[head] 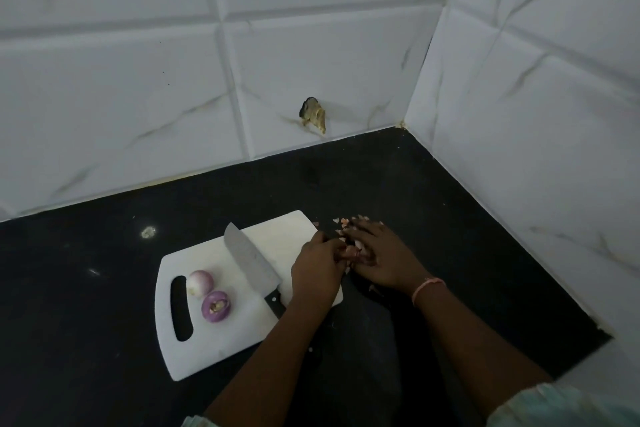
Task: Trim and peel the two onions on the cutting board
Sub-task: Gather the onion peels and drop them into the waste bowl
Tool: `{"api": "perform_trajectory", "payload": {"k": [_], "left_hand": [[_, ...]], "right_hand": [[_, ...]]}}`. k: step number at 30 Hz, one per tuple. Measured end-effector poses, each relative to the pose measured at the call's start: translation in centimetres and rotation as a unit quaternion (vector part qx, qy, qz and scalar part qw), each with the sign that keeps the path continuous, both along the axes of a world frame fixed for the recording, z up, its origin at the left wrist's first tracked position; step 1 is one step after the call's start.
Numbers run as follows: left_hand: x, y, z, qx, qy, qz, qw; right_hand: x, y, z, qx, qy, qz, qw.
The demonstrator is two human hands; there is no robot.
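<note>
You face a corner of white marble-veined wall tiles [311, 55], dimly lit. A chipped hole [313, 114] breaks one tile just above the black stone counter [433, 191].

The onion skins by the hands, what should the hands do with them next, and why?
Probably sweep the papery pink onion skins into one pile on the black counter; both round purple onions already look peeled, and scraps lie scattered beside the white plastic cutting board.

Cutting board [242, 333] on counter [86, 288], near wall corner. Two onions [207, 295] side by side on board's left part, by handle slot. Knife [252, 263] lies diagonally right of them. Both hands at board's right edge, over peel scraps [346, 220] on counter.
</note>
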State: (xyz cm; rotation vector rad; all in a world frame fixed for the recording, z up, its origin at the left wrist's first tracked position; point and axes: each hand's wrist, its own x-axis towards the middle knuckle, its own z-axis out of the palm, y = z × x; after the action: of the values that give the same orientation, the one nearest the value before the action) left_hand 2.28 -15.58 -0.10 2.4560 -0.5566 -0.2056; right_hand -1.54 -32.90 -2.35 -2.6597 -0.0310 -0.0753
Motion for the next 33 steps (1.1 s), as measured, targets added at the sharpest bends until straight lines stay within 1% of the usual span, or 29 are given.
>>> {"api": "perform_trajectory", "payload": {"k": [1, 2, 4, 8, 11, 14, 15, 16, 18, 19, 20, 22, 23, 24, 25, 26, 28, 30, 31, 33], "left_hand": [[0.1, -0.1, 0.0, 0.000, -0.001, 0.002, 1.000], [0.2, -0.2, -0.1, -0.001, 0.001, 0.003, 1.000], [0.4, -0.2, 0.0, -0.007, 0.008, 0.003, 1.000], [0.9, -0.3, 0.0, -0.015, 0.017, 0.010, 1.000], [1.0, -0.2, 0.0, -0.051, 0.030, 0.026, 0.998], [0.7, -0.2, 0.2, -0.096, 0.041, 0.034, 0.994], [0.5, -0.2, 0.2, -0.110, 0.043, 0.035, 0.992], [0.3, -0.2, 0.3, -0.124, 0.046, 0.036, 0.991], [0.1, -0.2, 0.3, -0.154, 0.054, 0.037, 0.986], [-0.2, -0.2, 0.5, -0.168, 0.060, 0.035, 0.983], [-0.3, -0.2, 0.7, -0.180, 0.065, 0.036, 0.981], [-0.9, -0.1, 1.2, -0.204, 0.073, 0.041, 0.975], [-1.2, 0.0, 1.4, -0.217, 0.084, 0.046, 0.971], [-1.6, -0.1, 1.7, -0.227, 0.101, 0.051, 0.967], [-2.0, -0.1, 1.8, -0.238, 0.119, 0.054, 0.962], [-2.6, -0.3, 2.0, -0.244, 0.139, 0.056, 0.958], [-4.0, -0.7, 2.5, -0.262, 0.171, 0.059, 0.948], [-6.0, -1.3, 3.3, -0.310, 0.216, 0.064, 0.924], [-7.7, -1.8, 3.9, -0.344, 0.252, 0.066, 0.902], [-10.5, -2.8, 5.1, -0.414, 0.346, 0.070, 0.839]], "right_hand": [[0.0, -0.1, 0.3, 0.023, -0.009, -0.015, 1.000], [-0.1, -0.1, 0.7, 0.026, -0.016, -0.030, 0.999], [-0.4, 0.1, 1.4, 0.006, -0.037, -0.054, 0.998], [-1.6, 1.0, 2.0, -0.001, -0.061, -0.079, 0.995], [-2.0, 1.4, 1.8, -0.002, -0.048, -0.091, 0.995], [-1.7, 1.5, 2.0, -0.005, -0.007, -0.108, 0.994], [-1.6, 1.5, 2.1, 0.012, 0.002, -0.133, 0.991], [-1.7, 1.7, 2.5, 0.053, 0.003, -0.180, 0.982], [-2.1, 2.1, 3.4, 0.178, -0.023, -0.288, 0.941], [-2.4, 2.2, 3.7, 0.258, -0.036, -0.330, 0.907], [-2.6, 2.2, 3.9, 0.351, -0.038, -0.365, 0.862], [-3.4, 2.4, 4.5, 0.540, -0.027, -0.401, 0.740], [-3.8, 2.4, 4.8, 0.612, -0.021, -0.404, 0.680], [-4.3, 2.5, 5.0, 0.664, -0.017, -0.405, 0.628], [-4.7, 2.5, 5.3, 0.704, -0.014, -0.402, 0.585], [-5.4, 2.6, 5.7, 0.730, -0.013, -0.396, 0.557], [-6.5, 2.7, 6.3, 0.758, -0.010, -0.376, 0.533], [-8.4, 2.7, 6.9, 0.785, -0.011, -0.356, 0.507], [-9.9, 2.6, 7.3, 0.799, -0.016, -0.351, 0.489], [-12.0, 2.7, 8.1, 0.823, -0.031, -0.347, 0.449]]}}
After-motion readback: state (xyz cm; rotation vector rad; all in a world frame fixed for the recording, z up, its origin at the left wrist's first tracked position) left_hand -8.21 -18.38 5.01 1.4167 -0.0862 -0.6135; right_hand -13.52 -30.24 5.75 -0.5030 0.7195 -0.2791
